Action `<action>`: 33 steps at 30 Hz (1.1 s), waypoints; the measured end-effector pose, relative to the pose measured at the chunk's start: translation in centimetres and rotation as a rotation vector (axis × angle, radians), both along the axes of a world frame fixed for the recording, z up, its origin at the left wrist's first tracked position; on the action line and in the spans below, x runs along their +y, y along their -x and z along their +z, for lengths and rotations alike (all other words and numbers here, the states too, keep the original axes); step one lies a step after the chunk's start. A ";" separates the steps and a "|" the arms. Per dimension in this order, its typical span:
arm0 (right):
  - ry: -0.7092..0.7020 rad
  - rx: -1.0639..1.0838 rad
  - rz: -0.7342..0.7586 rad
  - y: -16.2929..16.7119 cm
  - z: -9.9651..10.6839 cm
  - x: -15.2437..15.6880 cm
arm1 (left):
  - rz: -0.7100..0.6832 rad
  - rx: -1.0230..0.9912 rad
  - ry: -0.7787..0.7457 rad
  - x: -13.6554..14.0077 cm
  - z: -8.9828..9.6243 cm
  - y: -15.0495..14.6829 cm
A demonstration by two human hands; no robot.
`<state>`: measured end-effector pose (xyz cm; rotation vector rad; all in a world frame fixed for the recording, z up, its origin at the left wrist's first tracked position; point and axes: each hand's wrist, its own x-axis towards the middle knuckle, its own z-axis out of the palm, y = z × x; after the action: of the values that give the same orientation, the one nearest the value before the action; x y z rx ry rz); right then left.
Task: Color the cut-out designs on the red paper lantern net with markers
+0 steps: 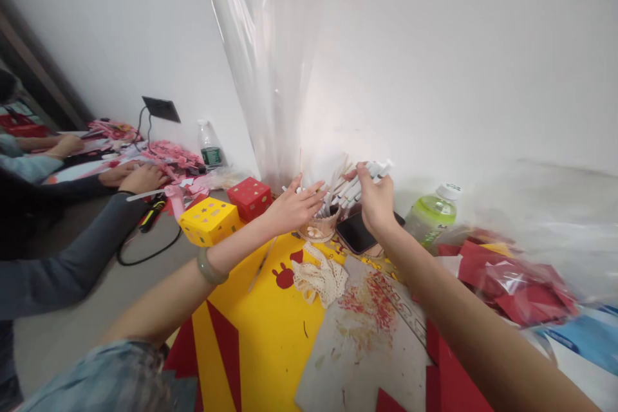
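Observation:
My right hand (376, 199) is closed around a bunch of white marker pens (352, 192), their ends sticking out on both sides of the fingers. Beside it, my left hand (297, 206) reaches out with fingers stretched and apart over a small round basket (316, 229). Thin white sticks and pens stand in that basket, partly hidden by the left hand. Under the right hand lies a dark phone (356, 235). Left of my left hand sit a red box (250, 198) and a yellow box (208, 220), both with cutout shapes.
Yellow paper (261, 335), a grey board (357, 354) with colourful scraps and a lace bundle (321, 275) cover the table. A green drink bottle (434, 212) and bagged red paper (512, 277) stand right. At left, other people's hands (145, 179) work near pink pieces and a glue gun (174, 199).

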<state>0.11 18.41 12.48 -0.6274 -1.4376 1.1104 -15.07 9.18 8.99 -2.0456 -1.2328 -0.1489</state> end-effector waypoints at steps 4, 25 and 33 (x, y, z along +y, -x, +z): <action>-0.030 -0.032 0.029 2.4 -1.0 0.5 | -0.017 -0.010 0.002 0.2 -0.2 0.4; -0.008 -0.004 0.082 4.8 -3.7 1.1 | -0.041 -0.065 -0.010 0.0 -0.6 0.7; 0.004 -0.026 -0.020 3.5 -2.9 1.4 | -0.042 -0.053 0.002 -0.7 -0.9 0.5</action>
<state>-3.40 19.79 9.56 -0.6594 -1.4488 1.0932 -15.54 8.45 8.12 -2.0818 -1.2236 -0.2234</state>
